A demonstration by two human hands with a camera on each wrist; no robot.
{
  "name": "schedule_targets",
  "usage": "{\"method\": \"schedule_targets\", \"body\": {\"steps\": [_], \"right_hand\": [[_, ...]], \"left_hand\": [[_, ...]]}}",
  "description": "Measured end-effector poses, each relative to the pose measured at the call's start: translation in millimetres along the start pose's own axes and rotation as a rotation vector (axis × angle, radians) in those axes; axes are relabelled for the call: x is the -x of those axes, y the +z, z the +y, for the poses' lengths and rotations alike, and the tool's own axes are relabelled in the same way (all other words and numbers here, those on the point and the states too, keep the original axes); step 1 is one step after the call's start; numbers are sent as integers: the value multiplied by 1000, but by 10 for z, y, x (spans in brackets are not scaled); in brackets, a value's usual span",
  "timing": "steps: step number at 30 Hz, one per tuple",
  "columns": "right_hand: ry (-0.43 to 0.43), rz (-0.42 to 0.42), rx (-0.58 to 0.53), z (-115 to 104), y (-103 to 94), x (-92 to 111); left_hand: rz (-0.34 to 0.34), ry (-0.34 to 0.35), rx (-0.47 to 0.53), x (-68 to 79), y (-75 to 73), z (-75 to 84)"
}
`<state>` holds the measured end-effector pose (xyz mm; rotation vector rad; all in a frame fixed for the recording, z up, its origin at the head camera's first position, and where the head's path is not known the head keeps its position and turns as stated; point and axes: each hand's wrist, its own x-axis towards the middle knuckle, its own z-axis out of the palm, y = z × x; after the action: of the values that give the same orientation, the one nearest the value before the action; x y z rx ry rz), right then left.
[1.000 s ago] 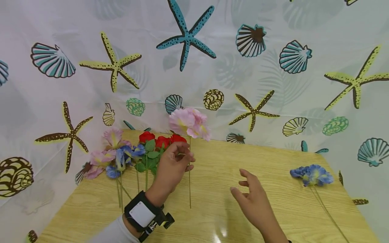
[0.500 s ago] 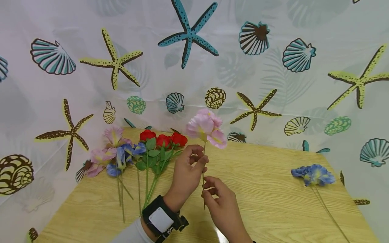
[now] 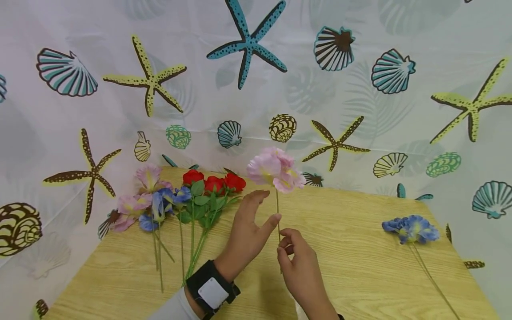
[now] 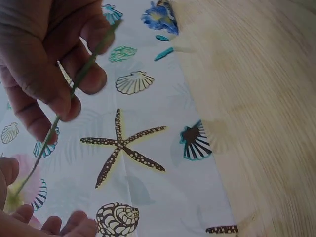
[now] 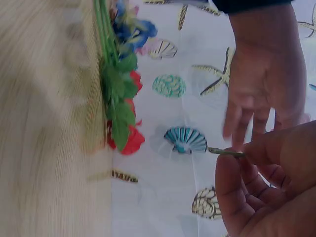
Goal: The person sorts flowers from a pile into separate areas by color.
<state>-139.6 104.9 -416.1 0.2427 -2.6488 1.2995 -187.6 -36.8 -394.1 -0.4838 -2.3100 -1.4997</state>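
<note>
A pink artificial flower (image 3: 276, 170) stands upright above the table, its thin stem pinched low down by my right hand (image 3: 302, 271). In the right wrist view, the stem's end (image 5: 224, 152) pokes out between that hand's thumb and fingers. My left hand (image 3: 248, 231) is just left of the stem, fingers spread and apart from the thumb, below the bloom; whether a fingertip touches the stem I cannot tell. The left wrist view shows the green stem (image 4: 74, 91) running through the right hand's fingers, with the pink petals partly hidden at lower left.
Red roses (image 3: 214, 183) with green leaves lie at the table's left, beside blue flowers (image 3: 162, 204) and pink flowers (image 3: 134, 206). One blue flower (image 3: 412, 229) lies at the right. A patterned curtain (image 3: 256, 98) hangs behind the wooden table (image 3: 360, 275).
The pink flower has moved right. My right hand has come in and taken its stem; my left hand, which held it, has loosened its fingers and let go.
</note>
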Motion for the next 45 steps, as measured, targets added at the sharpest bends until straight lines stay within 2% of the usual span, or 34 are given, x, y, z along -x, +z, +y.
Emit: {"method": "schedule_targets", "body": {"steps": [5,8,12,16,21,25,28,30,33,35,40,45], "right_hand": [[29,42,129,218,-109,-69],[10,66,234,385,-205,-112],[8,95,401,627,-385,-139],[70,63,513,852,-635,-140],[194,-59,576,1094,-956,-121],[252,-115,591,1260,-1126,-101],[278,-137,594,1336,-1213,-88],[300,-157,596,1378,-1271,-72],[335,-186,599,1459,-1356,-42],[354,-204,608,1513,-1400,-22],[403,-246,608,1625,-1434,1],[431,-272,592,1676,-1407,0]], "left_hand": [[-98,107,-492,101,-80,-235],[-140,150,-708,154,-140,-377],[-184,130,-871,234,-284,-548],[-203,65,-974,288,-552,-733],[-207,-21,-1026,295,-978,-951],[-218,-123,-1003,337,-1279,-1082],[-221,-210,-964,419,-1433,-1137],[-223,-264,-944,484,-1484,-1154],[-250,-334,-880,559,-1490,-1161],[-271,-348,-838,589,-1447,-1167],[-304,-276,-756,624,-1235,-1138],[-340,-218,-746,652,-1042,-1129]]}}
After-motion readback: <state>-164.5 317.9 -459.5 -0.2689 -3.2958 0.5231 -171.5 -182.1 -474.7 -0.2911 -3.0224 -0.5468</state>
